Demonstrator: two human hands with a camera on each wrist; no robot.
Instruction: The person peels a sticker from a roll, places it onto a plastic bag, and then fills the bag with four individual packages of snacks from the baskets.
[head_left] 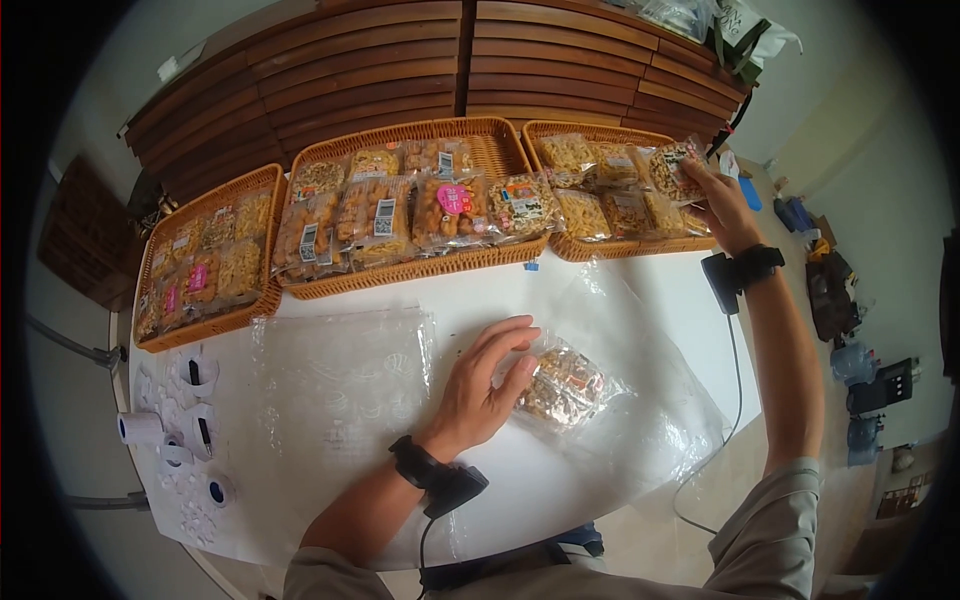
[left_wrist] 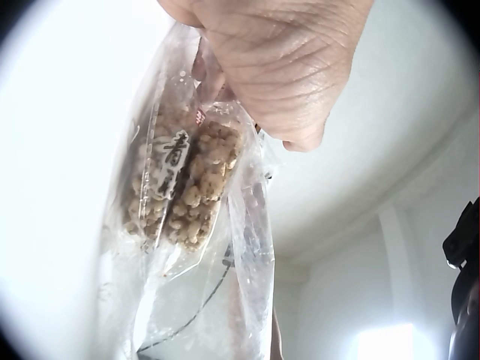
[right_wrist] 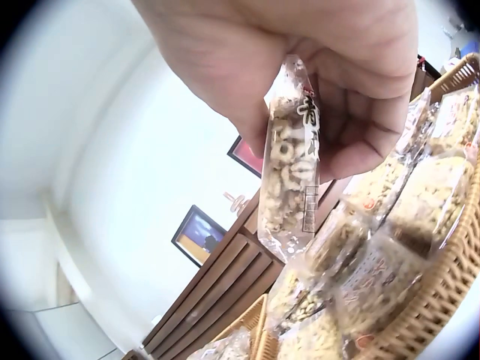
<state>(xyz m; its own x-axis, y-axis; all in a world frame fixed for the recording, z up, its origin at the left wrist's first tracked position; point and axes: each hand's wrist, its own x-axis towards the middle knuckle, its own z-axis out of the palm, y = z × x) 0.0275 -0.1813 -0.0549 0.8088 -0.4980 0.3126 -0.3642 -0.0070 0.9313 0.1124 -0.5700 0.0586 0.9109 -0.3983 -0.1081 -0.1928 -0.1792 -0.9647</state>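
Between thumb and fingers, my right hand [head_left: 718, 205] grips a clear-wrapped puffed-grain snack pack [head_left: 672, 172]. This pack [right_wrist: 291, 161] is raised above the right wicker basket [head_left: 590, 250], standing on edge in the right wrist view. On the white table, my left hand [head_left: 482, 390] holds the near-left side of a large clear plastic bag [head_left: 660, 400], its thumb against the contents. Inside the bag lie snack packs [head_left: 562, 388] of the same puffed kind. Dark printed characters show on their wrapping [left_wrist: 176, 154] in the left wrist view. The left fingertips are partly hidden there by the hand itself.
A middle basket [head_left: 420, 275] and a left basket [head_left: 265, 300] hold more wrapped snacks. Flat clear bags [head_left: 340, 380] lie left of the left hand. Label rolls [head_left: 140, 428] and paper scraps sit at the left edge. A cable [head_left: 738, 390] trails from the right wrist.
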